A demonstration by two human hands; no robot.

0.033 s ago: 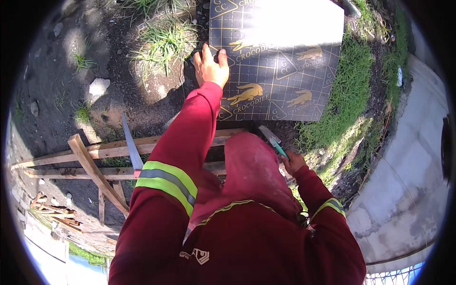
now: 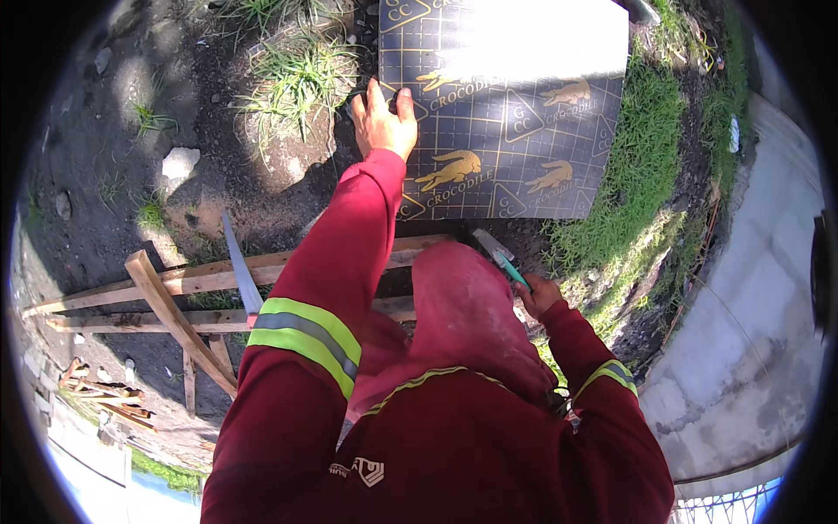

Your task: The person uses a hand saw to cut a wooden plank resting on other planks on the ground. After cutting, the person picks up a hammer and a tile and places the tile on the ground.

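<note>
A dark coated panel (image 2: 493, 140) with gold grid lines and printed animal figures lies beyond my knee, its upper part washed out by sunlight. My left hand (image 2: 384, 127) rests across its left edge, fingers spread and thumb on the printed face. Low beside my right knee, my right hand (image 2: 541, 295) is closed round the teal handle of a tool (image 2: 501, 255) with a grey metal end; its exact kind is unclear. A handsaw (image 2: 242, 266) stands blade up beside my left forearm, its red handle partly hidden.
Long timber pieces (image 2: 209, 278) run across the ground at left, with another piece (image 2: 175, 314) crossing them at a slant. Scrap wood (image 2: 105, 397) lies farther left. Grass (image 2: 642, 157) borders the panel's right side, next to a pale concrete surface (image 2: 733, 323). A white stone (image 2: 181, 163) sits on the soil.
</note>
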